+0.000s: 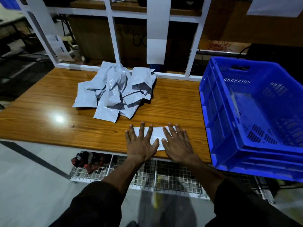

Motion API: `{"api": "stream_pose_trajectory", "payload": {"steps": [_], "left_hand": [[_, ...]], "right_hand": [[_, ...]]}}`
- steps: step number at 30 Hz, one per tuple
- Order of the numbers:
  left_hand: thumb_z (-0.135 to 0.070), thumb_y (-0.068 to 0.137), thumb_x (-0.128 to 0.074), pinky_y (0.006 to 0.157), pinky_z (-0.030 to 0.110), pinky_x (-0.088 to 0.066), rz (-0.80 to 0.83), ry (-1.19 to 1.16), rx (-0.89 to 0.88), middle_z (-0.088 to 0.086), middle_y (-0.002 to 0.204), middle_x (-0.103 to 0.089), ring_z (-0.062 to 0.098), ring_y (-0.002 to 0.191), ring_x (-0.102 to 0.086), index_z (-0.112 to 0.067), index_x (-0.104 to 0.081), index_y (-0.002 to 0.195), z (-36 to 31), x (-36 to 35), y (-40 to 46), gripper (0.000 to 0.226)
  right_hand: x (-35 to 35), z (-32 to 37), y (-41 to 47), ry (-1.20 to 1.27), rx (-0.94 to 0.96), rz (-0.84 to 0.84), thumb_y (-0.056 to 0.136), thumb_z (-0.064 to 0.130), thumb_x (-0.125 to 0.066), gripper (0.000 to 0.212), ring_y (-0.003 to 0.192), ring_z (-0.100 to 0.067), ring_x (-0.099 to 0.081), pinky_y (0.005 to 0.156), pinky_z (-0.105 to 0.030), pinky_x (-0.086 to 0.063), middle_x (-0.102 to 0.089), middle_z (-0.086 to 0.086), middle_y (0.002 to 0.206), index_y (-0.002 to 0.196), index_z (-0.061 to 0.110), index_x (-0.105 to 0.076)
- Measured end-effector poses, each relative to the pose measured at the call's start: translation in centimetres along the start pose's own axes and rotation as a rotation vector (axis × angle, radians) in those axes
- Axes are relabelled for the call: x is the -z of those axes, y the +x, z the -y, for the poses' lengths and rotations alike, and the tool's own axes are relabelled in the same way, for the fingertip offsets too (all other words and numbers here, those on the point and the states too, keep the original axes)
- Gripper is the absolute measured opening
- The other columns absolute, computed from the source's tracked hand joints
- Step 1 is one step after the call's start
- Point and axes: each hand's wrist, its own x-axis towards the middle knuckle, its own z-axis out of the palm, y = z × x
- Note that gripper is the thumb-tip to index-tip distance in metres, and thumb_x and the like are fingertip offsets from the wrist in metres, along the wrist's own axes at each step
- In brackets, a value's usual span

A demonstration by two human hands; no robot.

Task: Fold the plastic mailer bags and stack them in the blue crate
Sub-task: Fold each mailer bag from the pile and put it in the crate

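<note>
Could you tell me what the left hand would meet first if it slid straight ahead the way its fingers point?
Probably the pile of unfolded mailer bags: the left hand lies flat on a folded bag, with bare table between.

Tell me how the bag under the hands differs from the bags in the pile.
The folded bag lies flat near the table's front edge, pressed under the left hand and right hand; the pile sits untouched farther back. The folded bag is smooth and compact; the pile is crumpled and heaped. Both are pale grey plastic mailers.
</note>
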Motion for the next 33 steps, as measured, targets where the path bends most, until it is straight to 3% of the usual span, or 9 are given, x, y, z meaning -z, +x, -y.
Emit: {"api": "stream_pose_trajectory", "payload": {"steps": [9,12,16,20,23,25,29,31,33], "left_hand": [[-0.078,0.087,0.001,0.119,0.067,0.009,0.033,0.042,-0.114,-0.008,0.168,0.022,0.042,0.151,0.023,-0.045,0.011,0.159,1.3,0.2,1.7,0.079],[-0.076,0.091,-0.005,0.119,0.066,0.010,0.028,0.012,-0.145,-0.010,0.169,0.019,0.039,0.152,0.023,-0.044,0.007,0.160,2.0,0.1,2.5,0.077],[-0.078,0.086,0.005,0.118,0.068,0.008,0.011,-0.016,-0.158,-0.004,0.170,0.016,0.034,0.153,0.023,-0.037,0.004,0.162,1.8,0.4,2.2,0.087],[-0.080,0.091,-0.027,0.112,0.074,-0.012,-0.213,-0.048,-0.288,0.005,0.170,-0.016,0.032,0.157,-0.004,-0.024,-0.034,0.156,2.3,0.3,0.8,0.086],[-0.056,0.088,-0.057,0.100,0.076,-0.035,-0.302,0.016,-0.370,0.007,0.157,-0.042,0.037,0.148,-0.025,-0.024,-0.055,0.137,3.1,-0.5,0.5,0.059],[-0.037,0.077,-0.078,0.096,0.075,-0.038,-0.259,-0.020,-0.334,0.007,0.152,-0.048,0.040,0.145,-0.029,-0.028,-0.059,0.133,3.2,-0.3,0.8,0.060],[-0.022,0.073,-0.082,0.092,0.074,-0.041,-0.281,-0.060,-0.332,0.007,0.152,-0.048,0.042,0.145,-0.029,-0.032,-0.061,0.134,3.3,-0.2,1.1,0.065],[-0.017,0.073,-0.079,0.091,0.073,-0.041,-0.307,-0.110,-0.359,0.007,0.154,-0.047,0.043,0.145,-0.030,-0.034,-0.061,0.134,3.4,-0.2,1.2,0.065],[-0.017,0.075,-0.073,0.092,0.073,-0.040,-0.354,-0.206,-0.382,0.010,0.157,-0.043,0.044,0.144,-0.030,-0.035,-0.060,0.133,3.5,-0.2,1.3,0.063]], "right_hand": [[0.6,-0.2,-0.6,0.010,0.077,0.053,0.099,0.069,-0.012,0.079,0.150,-0.023,0.027,0.119,-0.057,0.015,0.025,-0.001,0.164,0.160,0.023,0.006],[0.0,-1.3,-2.1,0.042,0.255,-0.100,0.102,0.057,-0.036,0.063,0.154,-0.023,0.012,0.121,-0.059,-0.001,-0.001,-0.004,0.169,0.154,0.022,-0.031],[-0.8,-1.7,-2.6,0.043,0.324,-0.305,0.099,0.035,-0.055,0.022,0.150,-0.028,-0.027,0.114,-0.058,-0.030,-0.044,-0.006,0.154,0.116,0.022,-0.062],[-0.5,-1.1,-1.3,0.082,0.299,-0.366,0.098,0.023,-0.059,0.013,0.140,-0.028,-0.043,0.106,-0.054,-0.042,-0.057,-0.006,0.141,0.107,0.017,-0.064],[0.4,-0.8,-1.2,0.195,0.309,-0.434,0.098,0.020,-0.055,0.015,0.134,-0.029,-0.049,0.103,-0.054,-0.045,-0.059,-0.009,0.136,0.109,0.013,-0.061],[0.9,-0.6,-2.2,0.097,0.414,-0.458,0.097,0.021,-0.056,0.018,0.142,-0.030,-0.041,0.111,-0.060,-0.036,-0.053,-0.005,0.146,0.114,0.016,-0.060],[1.8,-0.6,-3.6,-0.290,0.713,-0.277,0.092,0.029,-0.066,0.034,0.151,-0.037,-0.021,0.112,-0.074,-0.016,-0.046,0.003,0.153,0.125,0.024,-0.060],[2.4,-0.4,-3.0,-0.397,0.725,-0.224,0.087,0.025,-0.072,0.027,0.148,-0.040,-0.029,0.108,-0.073,-0.029,-0.053,0.003,0.147,0.113,0.024,-0.066],[3.0,-0.2,-2.0,-0.435,0.732,-0.249,0.089,0.024,-0.070,0.010,0.137,-0.039,-0.046,0.099,-0.061,-0.047,-0.065,0.003,0.133,0.099,0.022,-0.069]]}}
